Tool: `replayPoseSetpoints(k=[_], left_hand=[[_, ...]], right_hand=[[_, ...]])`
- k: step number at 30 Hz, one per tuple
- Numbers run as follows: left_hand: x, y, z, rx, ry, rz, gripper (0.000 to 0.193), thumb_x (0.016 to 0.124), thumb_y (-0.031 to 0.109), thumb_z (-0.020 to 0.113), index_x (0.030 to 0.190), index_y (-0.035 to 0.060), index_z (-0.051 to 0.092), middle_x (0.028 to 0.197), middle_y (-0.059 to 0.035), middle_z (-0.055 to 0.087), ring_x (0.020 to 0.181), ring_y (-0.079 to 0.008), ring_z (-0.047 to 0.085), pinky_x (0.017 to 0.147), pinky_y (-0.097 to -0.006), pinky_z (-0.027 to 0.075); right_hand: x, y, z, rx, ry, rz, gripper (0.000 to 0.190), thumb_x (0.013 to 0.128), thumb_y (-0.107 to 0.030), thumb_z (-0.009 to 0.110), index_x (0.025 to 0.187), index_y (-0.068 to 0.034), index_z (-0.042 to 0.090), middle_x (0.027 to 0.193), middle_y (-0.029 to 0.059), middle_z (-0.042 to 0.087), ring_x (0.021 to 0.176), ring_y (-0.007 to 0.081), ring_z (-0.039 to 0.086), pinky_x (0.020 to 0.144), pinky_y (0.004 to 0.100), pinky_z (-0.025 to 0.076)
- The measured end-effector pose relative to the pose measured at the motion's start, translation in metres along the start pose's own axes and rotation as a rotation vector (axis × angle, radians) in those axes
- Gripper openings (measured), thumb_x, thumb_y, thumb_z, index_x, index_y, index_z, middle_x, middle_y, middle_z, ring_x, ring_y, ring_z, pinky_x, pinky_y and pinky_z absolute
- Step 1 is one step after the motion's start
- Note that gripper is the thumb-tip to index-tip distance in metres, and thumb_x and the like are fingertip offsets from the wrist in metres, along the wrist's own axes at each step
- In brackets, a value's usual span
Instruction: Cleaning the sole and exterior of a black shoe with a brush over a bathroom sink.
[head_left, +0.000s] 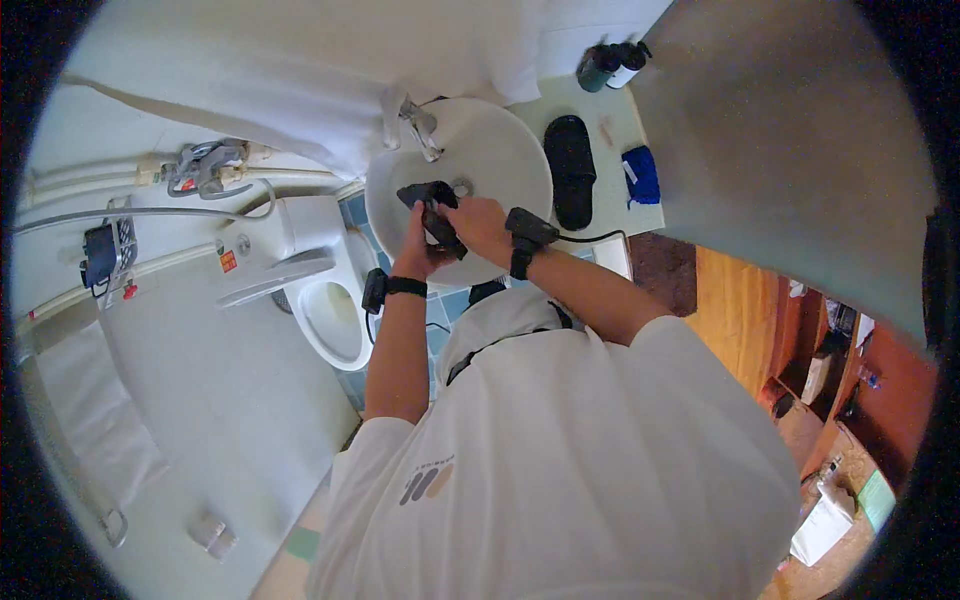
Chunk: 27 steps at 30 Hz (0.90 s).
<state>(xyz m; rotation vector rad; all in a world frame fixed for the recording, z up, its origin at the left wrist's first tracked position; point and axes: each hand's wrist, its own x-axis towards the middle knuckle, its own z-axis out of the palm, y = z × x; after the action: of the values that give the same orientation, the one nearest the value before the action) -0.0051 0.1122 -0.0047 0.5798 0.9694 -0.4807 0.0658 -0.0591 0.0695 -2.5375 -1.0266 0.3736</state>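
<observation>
Over the round white washbasin, both my hands are on a black slipper, seen partly behind my fingers. My left hand grips it from the near left side. From the right, my right hand reaches onto it with curled fingers; whether something small is in that hand cannot be told. A second black slipper lies on the counter just right of the basin. The metal faucet stands at the basin's far left rim, above the drain.
On the counter are a dark blue cloth or brush-like item and pump bottles. A toilet stands at the left, below a shower mixer with a hose. A grey door or panel rises at the right.
</observation>
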Motion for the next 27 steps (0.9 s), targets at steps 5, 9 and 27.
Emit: replayPoseSetpoints(k=[5,9,27], left_hand=[[-0.016,-0.004,0.02,0.212,0.038,0.088,0.089,0.076,0.08,0.061,0.14,0.021,0.044,0.124,-0.0171,0.057,0.109,-0.0396,0.058,0.09,-0.0579,0.052],[-0.028,0.001,0.017,0.175,0.118,0.068,0.056,0.089,0.071,0.053,0.115,0.0223,0.062,0.097,-0.0036,0.068,0.082,-0.0211,0.065,0.062,-0.0422,0.054],[-0.035,0.007,0.009,0.097,0.04,0.09,0.052,0.092,0.066,0.052,0.114,0.0195,0.064,0.096,-0.0026,0.069,0.075,-0.0196,0.065,0.058,-0.0397,0.054]], right_hand=[[-0.027,0.024,-0.018,0.115,-0.084,0.015,0.025,0.091,-0.021,0.058,0.112,-0.009,0.064,0.084,0.0168,0.065,0.075,0.0338,0.067,0.063,0.047,0.054],[-0.046,0.028,-0.032,0.061,0.041,-0.072,0.026,0.088,-0.016,0.059,0.112,-0.007,0.064,0.089,0.018,0.064,0.075,0.034,0.066,0.065,0.048,0.053],[-0.041,0.004,-0.037,0.044,-0.045,0.079,0.021,0.08,-0.008,0.062,0.099,-0.002,0.059,0.07,0.017,0.067,0.066,0.0375,0.068,0.059,0.0498,0.053]])
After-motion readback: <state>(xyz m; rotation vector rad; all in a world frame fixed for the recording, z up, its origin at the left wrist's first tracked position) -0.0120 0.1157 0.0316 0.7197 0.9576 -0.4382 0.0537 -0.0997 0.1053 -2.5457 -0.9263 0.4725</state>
